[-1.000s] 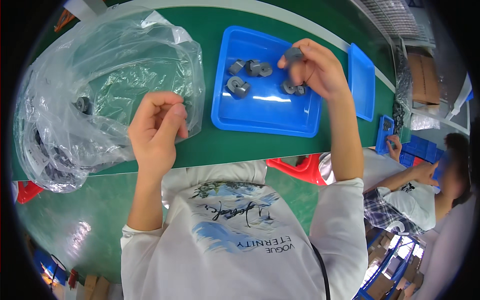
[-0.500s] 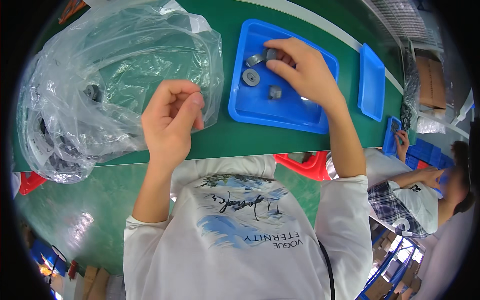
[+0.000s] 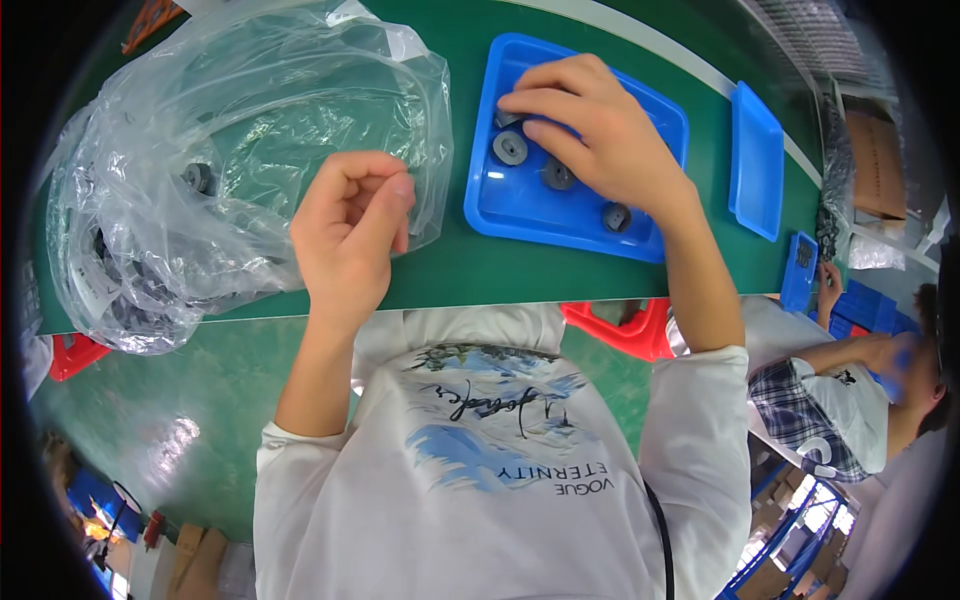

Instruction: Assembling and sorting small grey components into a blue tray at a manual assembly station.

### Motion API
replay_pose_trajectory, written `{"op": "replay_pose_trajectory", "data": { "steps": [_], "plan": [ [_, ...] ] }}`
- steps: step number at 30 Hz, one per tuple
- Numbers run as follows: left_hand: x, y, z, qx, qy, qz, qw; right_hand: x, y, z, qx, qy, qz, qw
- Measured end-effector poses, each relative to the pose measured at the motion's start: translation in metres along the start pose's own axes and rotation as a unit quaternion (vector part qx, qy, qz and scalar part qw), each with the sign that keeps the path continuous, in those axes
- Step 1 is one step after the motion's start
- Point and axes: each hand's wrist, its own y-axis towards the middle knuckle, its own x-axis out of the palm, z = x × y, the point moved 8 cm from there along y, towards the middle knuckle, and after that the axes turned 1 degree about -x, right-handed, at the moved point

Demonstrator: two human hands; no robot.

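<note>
Right hand (image 3: 600, 140) spread over blue tray (image 3: 500, 215), fingertips hiding grey discs (image 3: 510, 148); left hand (image 3: 350, 230) curled, pinched contents unclear, beside plastic bag (image 3: 200, 150).

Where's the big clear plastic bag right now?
In the head view, the clear plastic bag lies on the green table at the person's left, its right edge just behind the left hand and beside the blue tray.
</note>
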Motion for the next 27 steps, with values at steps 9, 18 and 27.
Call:
{"op": "replay_pose_trajectory", "data": {
  "steps": [9,18,27],
  "plan": [
    [-0.009,0.000,-0.001,-0.024,-0.026,0.014,0.999,-0.004,0.001,0.015,0.038,-0.073,-0.006,0.997],
    [0.006,0.040,0.088,0.044,-0.081,-0.062,0.994,-0.073,-0.010,0.089,0.130,0.106,0.143,0.975],
    [0.130,0.052,0.270,0.310,0.180,-0.206,0.911,-0.057,-0.098,0.145,0.251,0.143,0.227,0.930]
  ]
}}
